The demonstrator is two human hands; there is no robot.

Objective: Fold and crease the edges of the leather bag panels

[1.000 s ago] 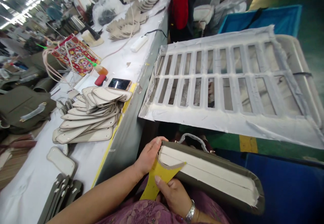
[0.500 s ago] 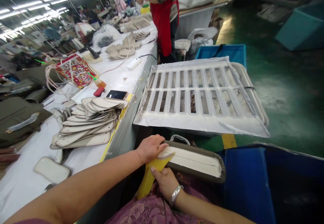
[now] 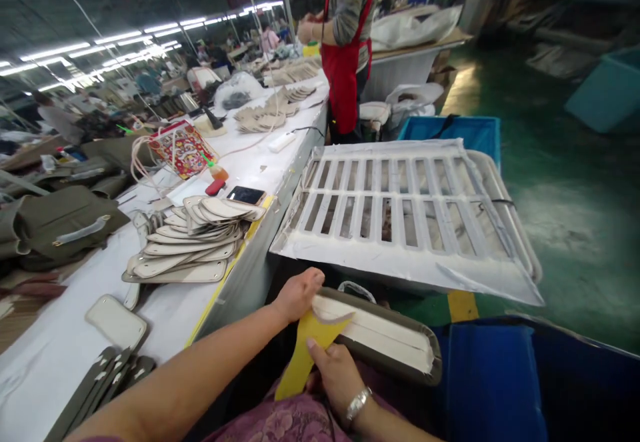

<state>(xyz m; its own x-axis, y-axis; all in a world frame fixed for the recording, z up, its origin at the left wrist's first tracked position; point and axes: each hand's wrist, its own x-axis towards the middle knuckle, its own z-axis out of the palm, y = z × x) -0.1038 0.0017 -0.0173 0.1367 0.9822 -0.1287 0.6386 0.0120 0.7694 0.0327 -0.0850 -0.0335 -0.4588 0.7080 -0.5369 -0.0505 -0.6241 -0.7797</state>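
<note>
An olive-green bag panel (image 3: pixel 395 342) with a cream inner face lies across my lap, low in the middle of the view. My left hand (image 3: pixel 296 294) grips its near left end, fingers curled over the edge. My right hand (image 3: pixel 334 370), with a silver bracelet on the wrist, holds a flat yellow tool (image 3: pixel 304 357) whose tip is pressed against the panel's end.
A white table (image 3: pixel 60 355) on the left carries a stack of cream leather pieces (image 3: pixel 187 242), a phone (image 3: pixel 246 195), olive bags (image 3: pixel 60 225) and dark strips (image 3: pixel 95 389). A white slotted rack (image 3: pixel 400 212) stands ahead. Blue bins (image 3: pixel 495 389) sit right. A person in a red apron (image 3: pixel 346 49) works farther along.
My head has lifted, showing more of the hall and the person in the apron. Both hands stay on the panel end and yellow tool, with the left fingers shifting slightly.
</note>
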